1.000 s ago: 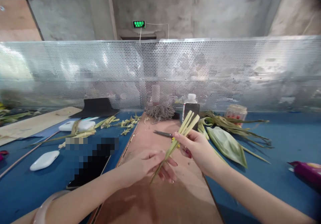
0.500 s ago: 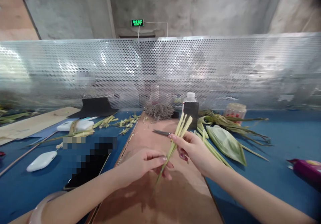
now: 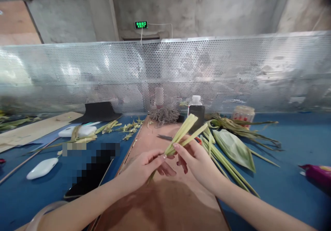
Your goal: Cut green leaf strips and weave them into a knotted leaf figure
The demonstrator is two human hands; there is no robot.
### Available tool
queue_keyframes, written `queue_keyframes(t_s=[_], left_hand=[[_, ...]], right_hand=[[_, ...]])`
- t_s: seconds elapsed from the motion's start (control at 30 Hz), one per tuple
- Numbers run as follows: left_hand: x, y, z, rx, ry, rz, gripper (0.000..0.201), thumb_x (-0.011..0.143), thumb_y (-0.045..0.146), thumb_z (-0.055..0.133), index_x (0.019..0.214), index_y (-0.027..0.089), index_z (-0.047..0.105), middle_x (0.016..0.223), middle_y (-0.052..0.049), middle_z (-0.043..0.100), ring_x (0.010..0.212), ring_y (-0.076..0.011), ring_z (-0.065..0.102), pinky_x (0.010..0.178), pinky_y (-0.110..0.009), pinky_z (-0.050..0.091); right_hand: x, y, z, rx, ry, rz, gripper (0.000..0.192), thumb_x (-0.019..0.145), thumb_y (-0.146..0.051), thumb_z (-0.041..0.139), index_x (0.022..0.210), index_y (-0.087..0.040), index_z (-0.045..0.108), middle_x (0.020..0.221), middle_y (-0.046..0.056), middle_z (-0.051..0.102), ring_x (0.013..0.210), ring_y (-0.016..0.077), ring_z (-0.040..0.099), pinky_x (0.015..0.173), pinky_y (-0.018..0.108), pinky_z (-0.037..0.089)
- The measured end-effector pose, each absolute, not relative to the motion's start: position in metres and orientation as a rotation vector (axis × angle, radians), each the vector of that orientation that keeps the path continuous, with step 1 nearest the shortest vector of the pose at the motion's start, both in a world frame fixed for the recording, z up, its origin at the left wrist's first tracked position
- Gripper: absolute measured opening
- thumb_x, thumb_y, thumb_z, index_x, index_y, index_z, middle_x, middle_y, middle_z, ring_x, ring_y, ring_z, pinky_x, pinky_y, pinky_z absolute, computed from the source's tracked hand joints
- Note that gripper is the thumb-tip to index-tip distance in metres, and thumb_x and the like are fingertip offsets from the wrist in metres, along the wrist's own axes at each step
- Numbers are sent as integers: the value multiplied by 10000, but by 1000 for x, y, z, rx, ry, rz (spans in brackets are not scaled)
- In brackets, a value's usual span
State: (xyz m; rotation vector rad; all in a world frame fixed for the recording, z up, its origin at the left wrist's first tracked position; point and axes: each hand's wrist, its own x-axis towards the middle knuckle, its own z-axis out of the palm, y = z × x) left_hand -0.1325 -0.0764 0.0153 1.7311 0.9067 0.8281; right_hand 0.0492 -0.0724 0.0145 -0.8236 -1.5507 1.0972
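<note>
A small bundle of pale green leaf strips (image 3: 184, 130), which look like husk, is held slanting above the brown board. My left hand (image 3: 152, 163) pinches it low down, with the darker thin end hanging below the fingers. Just to the right, my right hand (image 3: 193, 156) grips the strips between thumb and fingers, one strip splayed apart from the rest. Behind my hands lies a pair of scissors (image 3: 164, 137), blades to the left, its orange handle partly hidden by my right hand. More long green strips (image 3: 232, 169) rest right of the right hand, beside a broad green leaf (image 3: 234, 148).
Behind the board (image 3: 165, 203) are a tangle of grey cord (image 3: 164, 115), a bottle (image 3: 196, 100) and a dark phone-like slab. Dried leaves (image 3: 232, 124) and a jar (image 3: 243, 115) stand right. A phone (image 3: 88, 179) and white case (image 3: 42, 168) lie left. A perforated metal screen (image 3: 165, 65) crosses the back.
The bundle has tilted further to the right and its upper ends have fanned apart. My left hand has shifted left and up, now gripping closer to my right fingers.
</note>
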Motion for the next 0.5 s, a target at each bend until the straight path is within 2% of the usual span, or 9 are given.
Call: queue_keyframes(t_s=[0.1,0.2,0.33,0.43,0.5], left_hand=[[-132,-76,16,1700,893,869,334,931,409,422,1073,149,576,839,-78,734,764,-158,658,737,-281,483],[-132,-75,17,1667,913,942,313,924,407,438,1043,146,564,863,-88,721,788,-163,649,742,-285,481],[-131,-75,19,1660,890,1019,291,924,391,443,1030,163,589,978,-89,689,810,-155,630,741,-278,481],[-132,-76,20,1695,898,1027,310,934,386,420,956,151,621,892,-75,686,770,-144,617,731,-264,478],[-132,-76,18,1713,882,1015,325,944,384,398,943,143,616,806,-62,676,743,-142,614,729,-268,475]], right_hand=[[49,-77,13,-805,-1542,1053,332,895,-390,503,1180,-220,505,709,-19,575,534,96,529,413,178,458],[48,-81,9,-783,-1615,980,344,918,-361,473,1252,-278,484,810,-4,618,564,90,551,464,182,483],[46,-86,6,-782,-1662,935,267,930,-361,448,1157,-272,557,910,27,670,630,108,594,472,183,482],[45,-90,7,-750,-1723,825,220,909,-337,481,1064,-244,605,1017,57,670,723,141,635,486,200,493],[45,-91,7,-749,-1723,769,198,900,-323,494,1017,-228,622,974,59,678,710,147,640,488,207,490]])
